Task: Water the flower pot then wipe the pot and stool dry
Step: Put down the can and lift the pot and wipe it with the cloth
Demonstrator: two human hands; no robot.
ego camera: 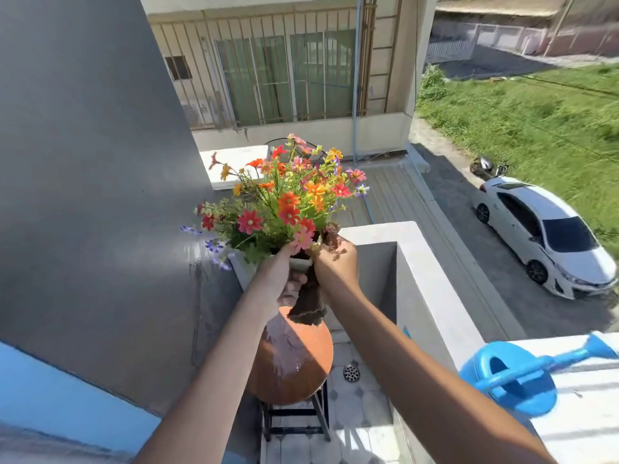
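Both hands are raised at the pot (246, 267), which is lifted clear above the stool (294, 360). Left hand (284, 279) grips the pot's near wall from beneath. Right hand (336, 266) is closed on a dark cloth (308, 303), pressed at the rim; its loose end hangs straight down toward the wet seat. The stool lies directly below, nearer the left arm. The can (516, 376) rests well apart, on the ledge (582, 430) at right. Judging by this, pot-wiping is underway and the stool remains.
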